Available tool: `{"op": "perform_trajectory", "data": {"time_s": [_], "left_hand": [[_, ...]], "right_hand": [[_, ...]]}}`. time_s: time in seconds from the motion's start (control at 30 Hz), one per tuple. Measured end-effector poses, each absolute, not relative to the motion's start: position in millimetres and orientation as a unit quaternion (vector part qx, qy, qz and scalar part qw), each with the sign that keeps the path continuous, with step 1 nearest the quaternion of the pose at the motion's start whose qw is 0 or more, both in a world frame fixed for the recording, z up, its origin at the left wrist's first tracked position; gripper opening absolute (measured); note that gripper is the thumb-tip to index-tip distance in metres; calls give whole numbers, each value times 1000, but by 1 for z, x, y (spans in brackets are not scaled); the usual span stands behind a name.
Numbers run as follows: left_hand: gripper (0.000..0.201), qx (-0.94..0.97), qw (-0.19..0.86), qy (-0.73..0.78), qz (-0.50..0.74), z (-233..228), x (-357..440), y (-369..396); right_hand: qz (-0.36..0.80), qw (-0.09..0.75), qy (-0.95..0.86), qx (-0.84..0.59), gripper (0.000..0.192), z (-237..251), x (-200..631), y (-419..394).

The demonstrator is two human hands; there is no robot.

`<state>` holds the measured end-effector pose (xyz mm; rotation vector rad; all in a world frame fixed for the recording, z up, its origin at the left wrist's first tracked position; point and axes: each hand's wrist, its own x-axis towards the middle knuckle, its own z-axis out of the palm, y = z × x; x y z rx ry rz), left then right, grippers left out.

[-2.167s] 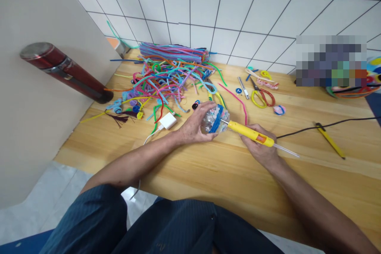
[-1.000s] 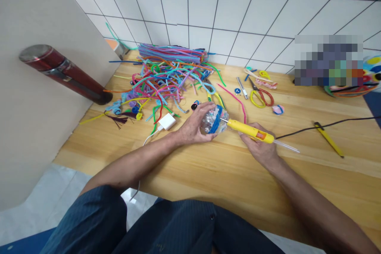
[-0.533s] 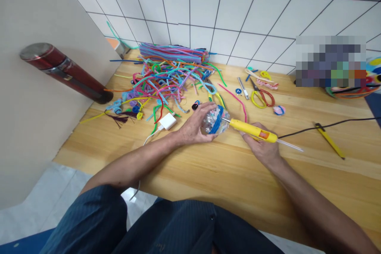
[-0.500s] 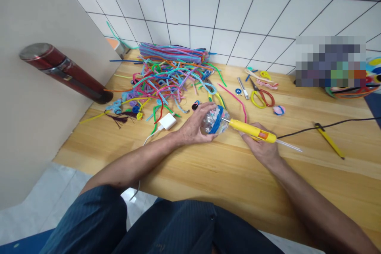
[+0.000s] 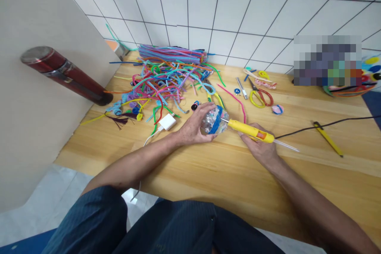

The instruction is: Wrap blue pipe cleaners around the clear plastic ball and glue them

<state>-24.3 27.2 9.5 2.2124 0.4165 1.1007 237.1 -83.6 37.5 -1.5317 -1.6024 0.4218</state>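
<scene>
My left hand (image 5: pixel 200 125) is wrapped round a clear plastic ball (image 5: pixel 210 120) with small coloured bits inside and a blue pipe cleaner band (image 5: pixel 216 120) around it. My right hand (image 5: pixel 260 143) grips a yellow hot glue gun (image 5: pixel 248 129) from below. Its metal nozzle meets the ball at the blue band; whether it touches or is just short of it, I cannot tell. Clear glue sticks (image 5: pixel 286 144) stick out of the back of the gun. Just behind the ball lie yellow-and-green handled pliers (image 5: pixel 219 100), partly covered by it.
A tangle of pipe cleaners (image 5: pixel 166 83) and a bundle of them (image 5: pixel 172 53) lie at the back left. Scissors (image 5: pixel 258 97), a silver cutter (image 5: pixel 242 88) and a yellow cutter (image 5: pixel 329 139) lie rightward. A red flask (image 5: pixel 67 73) stands left, a white charger (image 5: pixel 167 122) nearer. The gun's black cord (image 5: pixel 300 130) runs right.
The hands, ball and glue gun hold nearly the same pose. The whole view has shifted slightly, and nothing has been taken up or let go.
</scene>
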Motion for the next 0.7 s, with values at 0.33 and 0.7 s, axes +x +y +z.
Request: {"op": "perform_trajectory", "data": {"time_s": [0.33,0.7], "left_hand": [[97,846,300,191,397,12,-27,25],[96,840,309,192,402,9,-27,28]], "right_hand": [[174,441,-645,-599,13,32,231,-89],[196,450,-623,-609,16,35,228,-88]]}}
